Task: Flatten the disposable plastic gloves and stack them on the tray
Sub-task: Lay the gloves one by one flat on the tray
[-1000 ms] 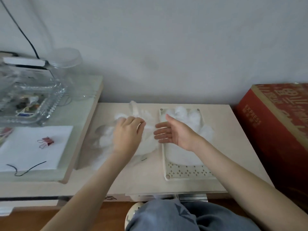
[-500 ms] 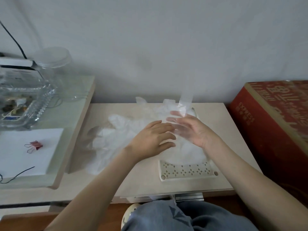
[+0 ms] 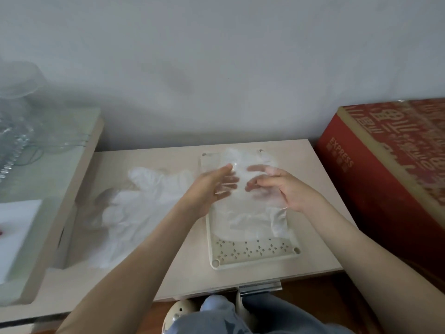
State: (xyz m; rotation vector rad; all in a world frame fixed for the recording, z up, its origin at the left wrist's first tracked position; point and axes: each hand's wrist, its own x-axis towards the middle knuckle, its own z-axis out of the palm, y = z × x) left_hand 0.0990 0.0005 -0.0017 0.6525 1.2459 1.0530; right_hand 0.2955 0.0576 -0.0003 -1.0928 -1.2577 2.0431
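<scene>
A cream perforated tray [image 3: 252, 257] lies on the low beige table [image 3: 320, 242], with flattened clear gloves [image 3: 245, 222] stacked in it. Left of the tray sits a crumpled pile of clear plastic gloves [image 3: 144, 201]. Over the tray's far half, my left hand [image 3: 207, 191] and my right hand [image 3: 286, 189] hold one clear glove [image 3: 240, 165] between them. The left thumb lies on top of the film and the fingers show through it. The right hand's fingers curl under the plastic, which drapes over them.
A large red cardboard box [image 3: 385, 174] stands close against the table's right side. A higher side table [image 3: 55, 179] on the left carries a glass dish [image 3: 12, 141] and white paper [image 3: 16, 222]. The wall rises directly behind. My knees and a slipper [image 3: 178, 312] are below.
My left hand left the crumpled pile and carried one glove right to the tray. My right hand joined it, and both now hold the glove lower over the stack.
</scene>
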